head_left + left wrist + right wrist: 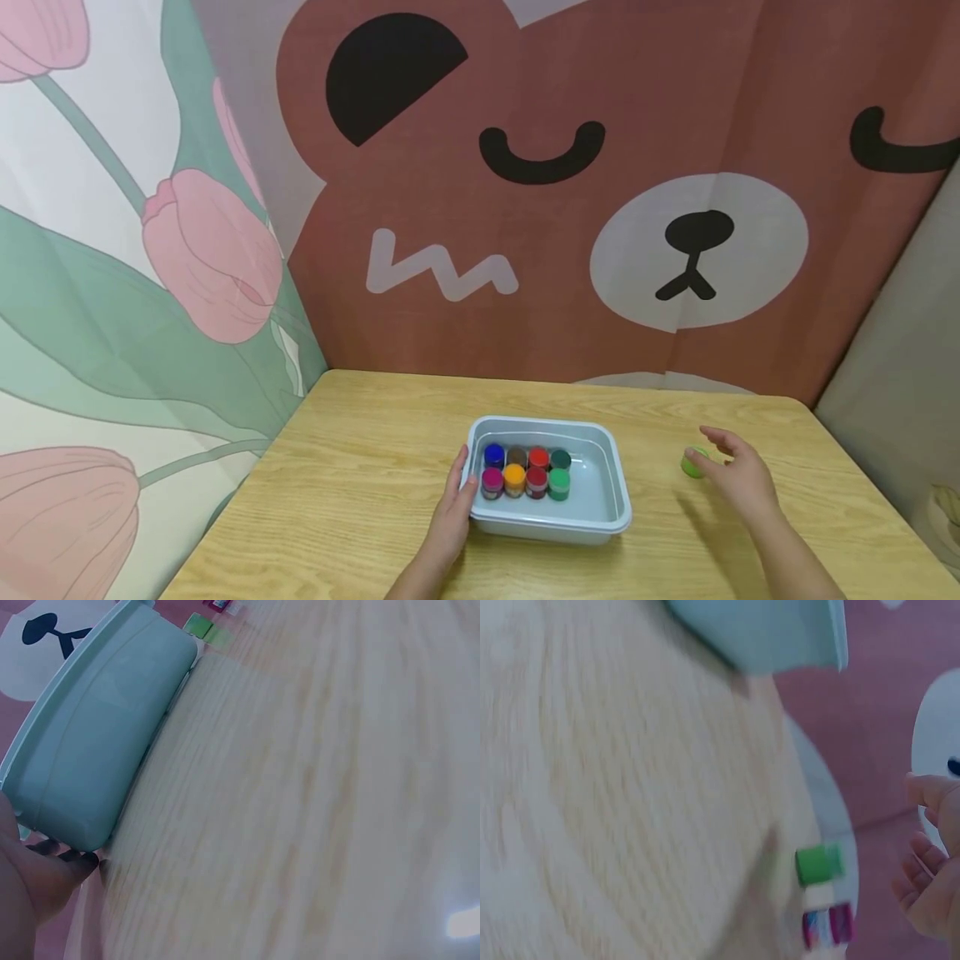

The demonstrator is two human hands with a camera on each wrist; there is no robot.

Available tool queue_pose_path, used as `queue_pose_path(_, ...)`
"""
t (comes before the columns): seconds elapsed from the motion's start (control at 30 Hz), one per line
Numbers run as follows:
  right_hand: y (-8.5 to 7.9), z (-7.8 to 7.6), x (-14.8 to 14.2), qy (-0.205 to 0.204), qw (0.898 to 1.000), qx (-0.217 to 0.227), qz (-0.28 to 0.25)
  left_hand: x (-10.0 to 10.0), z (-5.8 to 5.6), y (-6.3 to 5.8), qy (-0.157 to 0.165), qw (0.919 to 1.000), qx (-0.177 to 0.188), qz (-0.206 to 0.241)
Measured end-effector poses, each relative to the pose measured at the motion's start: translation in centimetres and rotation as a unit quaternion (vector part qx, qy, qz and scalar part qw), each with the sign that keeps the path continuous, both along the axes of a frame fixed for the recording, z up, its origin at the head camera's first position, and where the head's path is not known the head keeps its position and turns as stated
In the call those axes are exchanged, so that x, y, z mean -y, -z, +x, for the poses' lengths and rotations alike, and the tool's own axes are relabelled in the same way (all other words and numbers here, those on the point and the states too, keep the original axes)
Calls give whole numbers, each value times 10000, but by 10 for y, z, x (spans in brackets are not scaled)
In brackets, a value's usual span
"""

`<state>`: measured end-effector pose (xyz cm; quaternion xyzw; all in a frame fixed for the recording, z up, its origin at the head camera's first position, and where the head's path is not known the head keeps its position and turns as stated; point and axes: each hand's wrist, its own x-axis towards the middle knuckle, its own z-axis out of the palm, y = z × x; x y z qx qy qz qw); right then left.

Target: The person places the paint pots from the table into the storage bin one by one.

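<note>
A pale blue plastic tub point(600, 479) stands on the table, with several small paint jars point(514, 477) in two rows toward its left side. My left hand point(450, 512) grips the tub's left end, thumb at the rim, fingers along the outer wall; in the left wrist view, fingers point(71, 859) reach under its lower corner. To the tub's right, my right hand point(742, 483) hovers by a light green jar point(692, 465), thumb and fingers spread. The right wrist view shows nothing between them; the green jar point(817, 864) and a magenta-capped jar point(827, 926) stand on the table.
The wooden table point(360, 500) extends on both sides of the tub. Behind it hangs a curtain with a bear print point(570, 275), and a tulip-print cloth point(210, 250) hangs at the left.
</note>
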<state>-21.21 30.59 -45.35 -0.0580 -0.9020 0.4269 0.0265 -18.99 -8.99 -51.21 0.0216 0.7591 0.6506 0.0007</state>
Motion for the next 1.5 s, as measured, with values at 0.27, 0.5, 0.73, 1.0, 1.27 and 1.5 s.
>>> queue_pose_path(0.27,15,-4,-33,482,9972,574,53,-1,0,0,-18,10000,20,52)
queue_pose_path(0.5,33,-8,-48,484,9962,727,-31,-2,-2,1,-45,9999,117,67)
queue_pose_path(0.73,48,-10,-52,623,9948,805,3,-1,-2,2,-79,9999,138,30)
queue_pose_path(1.0,55,-6,-51,941,9923,804,107,-2,-1,2,-78,9999,148,-5)
queue_pose_path(1.27,53,-4,-47,1042,9920,708,-100,-1,-1,2,-64,9999,119,41)
queue_pose_path(1.5,43,-6,-44,909,9935,667,-185,-1,-1,2,-56,9999,137,69)
